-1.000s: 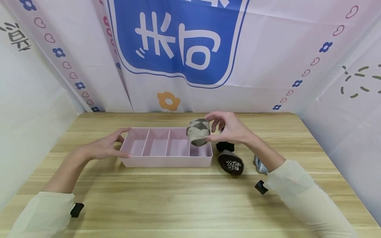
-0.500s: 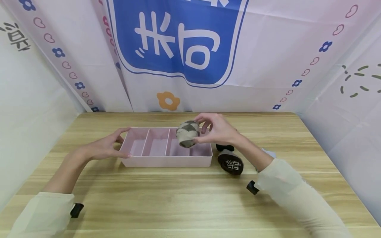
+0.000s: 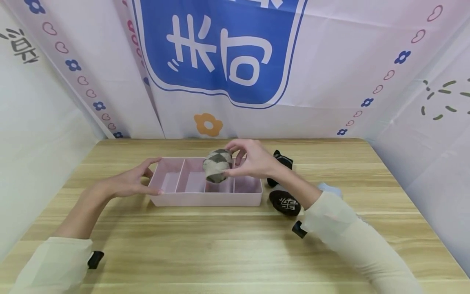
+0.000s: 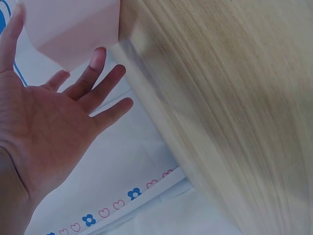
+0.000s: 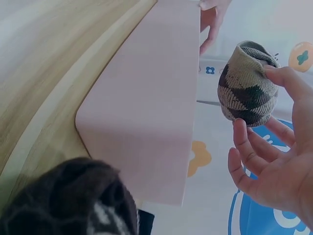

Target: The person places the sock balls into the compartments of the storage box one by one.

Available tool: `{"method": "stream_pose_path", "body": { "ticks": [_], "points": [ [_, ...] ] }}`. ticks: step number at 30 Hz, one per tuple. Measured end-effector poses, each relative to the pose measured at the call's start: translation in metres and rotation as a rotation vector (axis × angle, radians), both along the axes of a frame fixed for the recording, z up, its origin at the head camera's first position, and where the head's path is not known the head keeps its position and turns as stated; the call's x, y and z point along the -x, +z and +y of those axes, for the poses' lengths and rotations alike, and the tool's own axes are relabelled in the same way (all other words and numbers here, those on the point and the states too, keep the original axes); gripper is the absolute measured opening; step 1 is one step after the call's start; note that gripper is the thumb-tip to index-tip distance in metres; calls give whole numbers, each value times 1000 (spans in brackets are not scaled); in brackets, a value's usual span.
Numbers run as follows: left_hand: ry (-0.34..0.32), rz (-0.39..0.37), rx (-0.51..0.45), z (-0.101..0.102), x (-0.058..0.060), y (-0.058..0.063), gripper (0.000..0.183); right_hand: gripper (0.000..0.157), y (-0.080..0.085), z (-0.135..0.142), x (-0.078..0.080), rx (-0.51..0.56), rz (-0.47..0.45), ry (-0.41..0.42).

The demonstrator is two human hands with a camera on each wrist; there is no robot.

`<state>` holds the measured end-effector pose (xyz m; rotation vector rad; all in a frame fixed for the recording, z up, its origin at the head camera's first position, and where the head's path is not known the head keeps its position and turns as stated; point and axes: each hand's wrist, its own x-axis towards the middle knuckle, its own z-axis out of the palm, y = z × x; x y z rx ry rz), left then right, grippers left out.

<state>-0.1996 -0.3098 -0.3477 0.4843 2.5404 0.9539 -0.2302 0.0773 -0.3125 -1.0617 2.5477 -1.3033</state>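
Observation:
My right hand [image 3: 253, 159] pinches a rolled-up pair of socks [image 3: 217, 165], beige with dark grey diamonds, between thumb and fingertips. In the head view the socks overlap the middle of a pink divided storage box [image 3: 205, 199]; the right wrist view shows the roll [image 5: 249, 85] above the box's rim. At the box's left end my left hand [image 3: 128, 179] spans its width, thumb at the front rim and a finger at the back rim. The other fingers [image 4: 102, 88] spread loosely beside the end wall in the left wrist view.
Right of the box lie a brown rolled sock [image 3: 284, 202] with a light emblem and a black sock roll [image 3: 282, 159] behind it. Something light blue [image 3: 329, 190] shows past the right forearm. A printed cloth [image 3: 312, 81] hangs behind the wooden table [image 3: 205, 249].
My right hand has carried the diamond-patterned socks leftward over the box, from its right end to about the middle. The left hand and the box stay put.

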Motion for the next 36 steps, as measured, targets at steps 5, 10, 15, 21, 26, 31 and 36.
{"method": "stream_pose_path", "body": {
  "ticks": [5, 10, 15, 21, 26, 31, 36],
  "points": [
    [6, -18, -8, -1, -2, -1, 107, 55, 0, -9, 1, -6, -29, 13],
    [5, -23, -18, 0, -1, 0, 107, 57, -3, -19, 2, -14, -25, 28],
    [6, -28, -25, 0, -1, -1, 107, 55, -4, -29, 3, -3, -31, 9],
    [12, -33, -27, 0, -1, 0, 108, 58, -4, -43, 4, -20, -25, 0],
    [13, -34, -41, 0, -2, -2, 107, 58, -6, -54, 4, -39, -21, 9],
    [15, -31, -37, 0, -2, -3, 107, 57, -8, -62, 4, -41, -21, 14],
    [15, -29, -41, 1, -3, -1, 106, 56, -10, -70, 6, -41, -19, 18]
  ]
}}
